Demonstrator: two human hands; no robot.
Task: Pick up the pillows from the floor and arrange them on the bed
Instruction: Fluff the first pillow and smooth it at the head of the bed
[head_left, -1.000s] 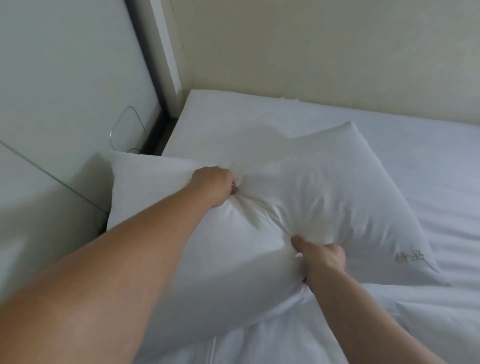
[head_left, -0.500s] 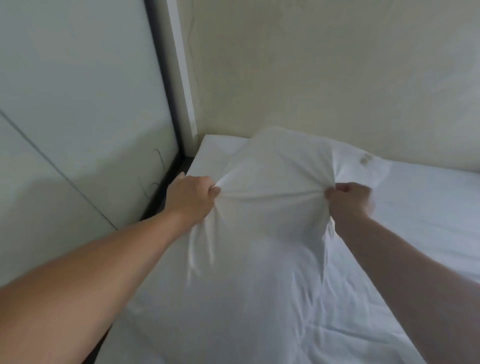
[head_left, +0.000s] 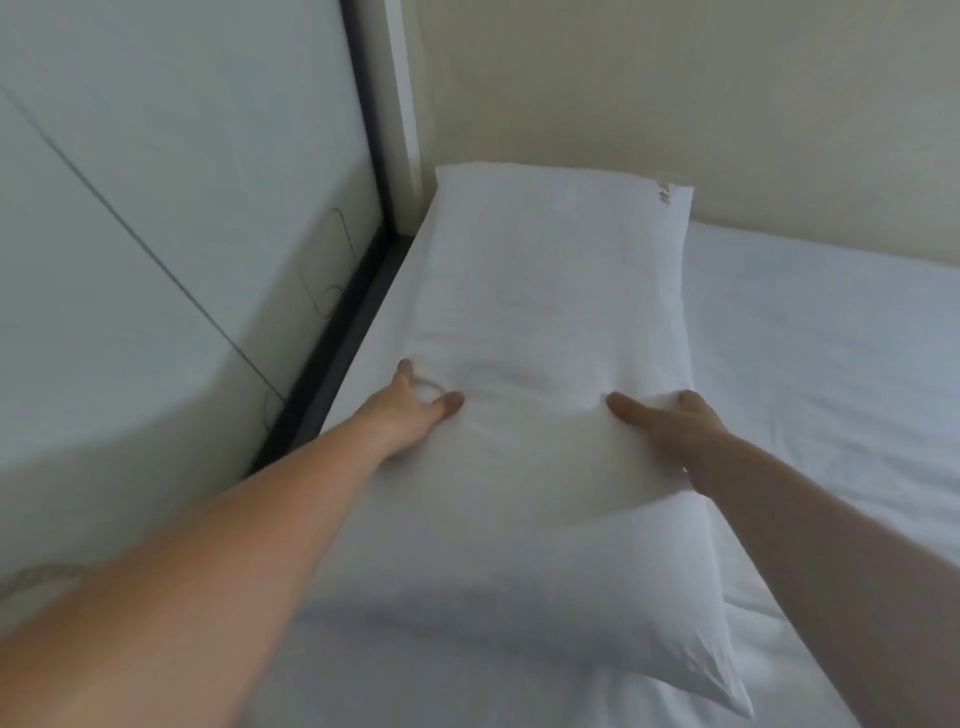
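A white pillow (head_left: 550, 291) lies flat on the white bed (head_left: 831, 338), lengthwise along the bed's left edge. Its far end touches the beige wall, and a small embroidered mark shows at its far right corner. Both of my hands rest on the pillow's middle. My left hand (head_left: 415, 410) sits on its left side with thumb and fingers apart, a small fold of fabric between them. My right hand (head_left: 665, 421) lies on its right side with fingers spread, pressing a dent into the pillow. No other pillow is in view.
A pale panelled wall (head_left: 156, 208) stands to the left, with a dark gap (head_left: 332, 364) between it and the bed. A thin cable (head_left: 340, 270) hangs on that wall. The beige wall (head_left: 675, 93) closes off the far side. Bed sheet stretches to the right.
The pillow, held up bunched in both fists before, now lies flat on the bed against the far wall. Both hands have loosened from fists to spread fingers on top of it.
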